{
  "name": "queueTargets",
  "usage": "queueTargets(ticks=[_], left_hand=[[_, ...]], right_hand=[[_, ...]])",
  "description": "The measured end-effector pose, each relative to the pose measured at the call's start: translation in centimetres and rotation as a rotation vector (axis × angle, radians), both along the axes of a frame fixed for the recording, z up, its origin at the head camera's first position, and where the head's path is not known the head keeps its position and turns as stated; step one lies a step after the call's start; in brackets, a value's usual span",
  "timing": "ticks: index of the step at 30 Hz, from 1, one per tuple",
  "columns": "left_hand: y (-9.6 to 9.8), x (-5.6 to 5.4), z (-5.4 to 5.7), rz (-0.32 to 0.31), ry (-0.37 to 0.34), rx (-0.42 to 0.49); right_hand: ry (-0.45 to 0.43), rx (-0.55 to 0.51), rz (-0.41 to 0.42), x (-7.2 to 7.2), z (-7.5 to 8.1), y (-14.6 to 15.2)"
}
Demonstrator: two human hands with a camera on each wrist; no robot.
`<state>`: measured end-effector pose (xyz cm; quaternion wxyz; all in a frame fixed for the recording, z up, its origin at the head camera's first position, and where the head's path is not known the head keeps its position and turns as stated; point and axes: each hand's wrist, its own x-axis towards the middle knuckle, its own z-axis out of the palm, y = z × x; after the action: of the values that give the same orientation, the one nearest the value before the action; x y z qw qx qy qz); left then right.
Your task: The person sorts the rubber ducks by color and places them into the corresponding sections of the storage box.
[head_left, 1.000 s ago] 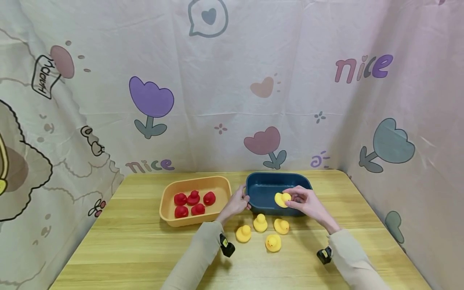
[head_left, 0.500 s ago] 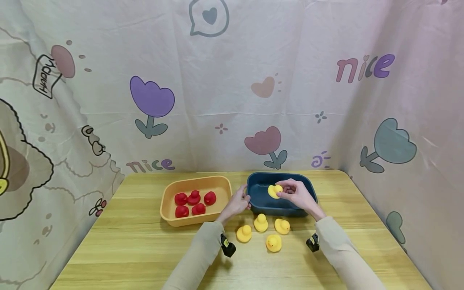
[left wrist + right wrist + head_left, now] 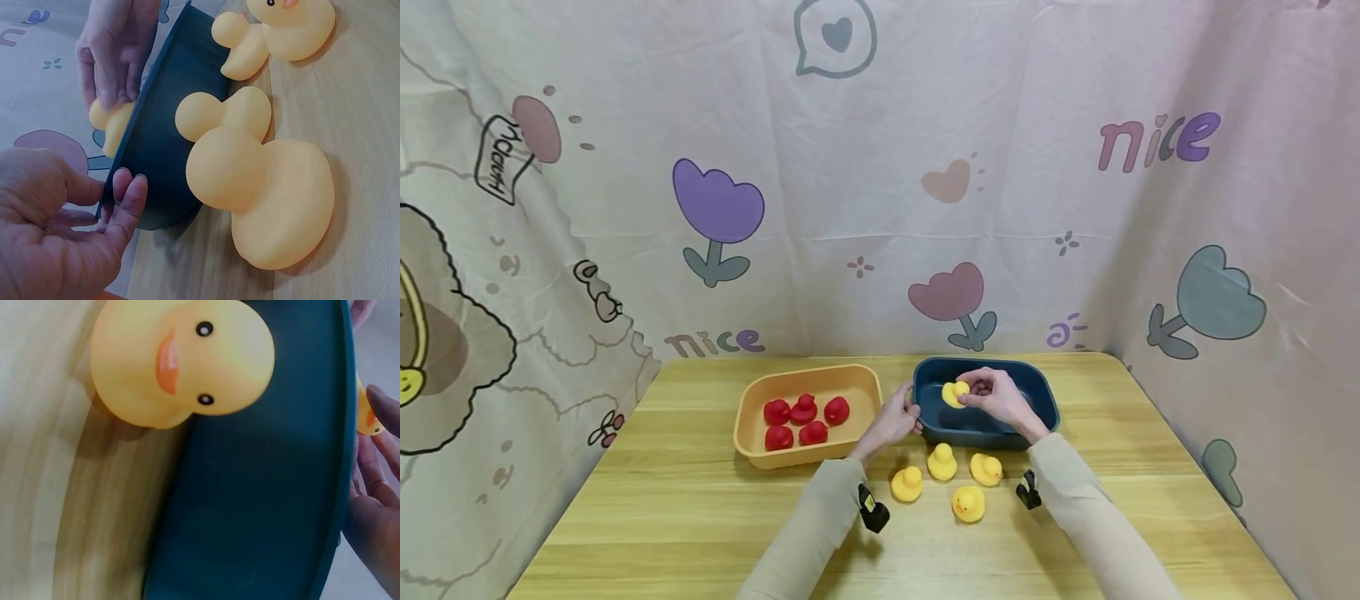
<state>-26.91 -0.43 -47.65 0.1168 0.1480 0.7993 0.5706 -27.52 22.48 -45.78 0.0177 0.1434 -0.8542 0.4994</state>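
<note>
A yellow rubber duck (image 3: pixel 953 394) is pinched between the thumb and fingers of my right hand (image 3: pixel 1000 397), over the left part of the dark blue bin (image 3: pixel 992 437). In the left wrist view this held duck (image 3: pixel 117 128) shows partly behind the bin's rim. My left hand (image 3: pixel 891 421) grips the bin's left end, thumb and fingers at the rim (image 3: pixel 150 94). Several more yellow ducks sit on the table just in front of the bin, among them one duck (image 3: pixel 942 462) close to its front wall and another (image 3: pixel 968 504) nearer me.
Left of my left hand stands an orange-yellow bin (image 3: pixel 850 379) with several red rubber ducks (image 3: pixel 803 408) inside. Both bins rest toward the back of the wooden table (image 3: pixel 647 500). A printed curtain (image 3: pixel 835 183) hangs behind and along the sides.
My right hand has carried the yellow duck leftward and slightly back over the blue bin. The bin has shifted slightly to the right. My left hand keeps its grip on the bin.
</note>
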Motion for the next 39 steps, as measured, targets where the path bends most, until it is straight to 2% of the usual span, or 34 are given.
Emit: queueTargets(ticks=[6, 11, 17, 24, 32, 39], left_hand=[[0.1, 0.0, 0.0, 0.003, -0.001, -0.007], [0.2, -0.1, 0.0, 0.006, 0.001, 0.003], [0.2, -0.3, 0.0, 0.008, -0.001, 0.004], [0.2, -0.2, 0.0, 0.004, 0.001, 0.002], [0.1, -0.2, 0.2, 0.010, -0.029, 0.000], [0.1, 0.0, 0.2, 0.008, -0.022, -0.014]], right_hand=[[-0.018, 0.094, -0.010, -0.8, -0.5, -0.6], [-0.012, 0.126, 0.007, -1.4, -0.8, -0.8], [-0.057, 0.166, -0.009, -2.1, -1.1, -1.3], [-0.100, 0.177, -0.058, -2.8, -1.3, -1.7], [-0.127, 0.182, -0.085, -3.4, -1.3, -2.0], [-0.163, 0.162, -0.099, -3.5, -1.3, -2.1]])
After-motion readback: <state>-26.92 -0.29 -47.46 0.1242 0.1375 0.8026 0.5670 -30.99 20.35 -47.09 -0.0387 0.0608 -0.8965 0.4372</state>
